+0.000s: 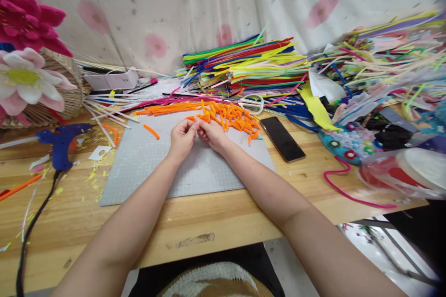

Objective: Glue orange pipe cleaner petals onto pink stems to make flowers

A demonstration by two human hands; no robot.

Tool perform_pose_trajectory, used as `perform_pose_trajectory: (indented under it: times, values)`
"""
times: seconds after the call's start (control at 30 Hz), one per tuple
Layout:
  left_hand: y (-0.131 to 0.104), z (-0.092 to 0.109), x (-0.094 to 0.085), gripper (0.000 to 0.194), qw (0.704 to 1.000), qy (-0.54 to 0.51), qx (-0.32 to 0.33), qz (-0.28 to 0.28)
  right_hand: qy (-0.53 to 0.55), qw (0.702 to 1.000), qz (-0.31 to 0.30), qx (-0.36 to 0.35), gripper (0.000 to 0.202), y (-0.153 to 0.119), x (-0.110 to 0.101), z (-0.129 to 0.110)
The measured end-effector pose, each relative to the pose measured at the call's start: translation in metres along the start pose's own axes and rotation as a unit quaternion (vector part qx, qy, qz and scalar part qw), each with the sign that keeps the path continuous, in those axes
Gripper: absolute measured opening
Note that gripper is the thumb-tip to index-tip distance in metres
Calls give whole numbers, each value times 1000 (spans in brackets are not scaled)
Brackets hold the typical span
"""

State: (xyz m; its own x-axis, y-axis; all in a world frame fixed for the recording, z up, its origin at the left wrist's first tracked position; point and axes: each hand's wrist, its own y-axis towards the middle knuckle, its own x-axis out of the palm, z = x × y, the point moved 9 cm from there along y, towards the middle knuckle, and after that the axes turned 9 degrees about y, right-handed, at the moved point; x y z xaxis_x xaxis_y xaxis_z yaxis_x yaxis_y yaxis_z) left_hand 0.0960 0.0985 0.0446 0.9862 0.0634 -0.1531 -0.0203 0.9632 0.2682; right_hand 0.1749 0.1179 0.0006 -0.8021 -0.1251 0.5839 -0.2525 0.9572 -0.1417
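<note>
My left hand [183, 138] and my right hand [212, 134] meet above the grey cutting mat [205, 174], fingers pinched together. Between the fingertips is an orange pipe cleaner [197, 118], mostly hidden by the fingers. Just beyond my hands, a heap of short bent orange pipe cleaners [237, 118] lies on the mat's far side. Straight orange pipe cleaners [167, 108] rest in a bundle to the left of the heap. One short orange piece [151, 132] lies alone, left of my left hand.
At left are a blue glue gun [62, 141] with a black cord and felt-like flowers [29, 76]. White-handled scissors [253, 103] lie behind the heap. Right of the mat is a phone [282, 139], near a plastic tub [407, 171]. Stacked colourful pipe cleaners [244, 65] line the back.
</note>
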Motion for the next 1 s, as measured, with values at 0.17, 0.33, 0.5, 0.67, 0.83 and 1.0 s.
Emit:
perform_pose_trajectory:
  times: [0.17,0.33,0.5,0.67,0.83,1.0]
  values:
    - [-4,10,1,27,999,30,17,-3,87,984,-91,126,37,-7,17,19]
    - [4,0,-2,25,999,25,-6,-33,89,990,-70,88,34,-7,12,10]
    - [12,-23,-17,32,996,-58,-63,-19,32,999,-19,3,30,-3,-1,-7]
    - [12,-29,-24,21,995,-38,-85,17,11,998,-58,10,29,-5,5,-1]
    - [14,-31,-28,26,996,-20,-80,38,-128,987,59,-77,38,-4,-22,-20]
    - [18,-31,-27,23,997,32,-69,3,-486,813,14,-319,38,-26,5,-72]
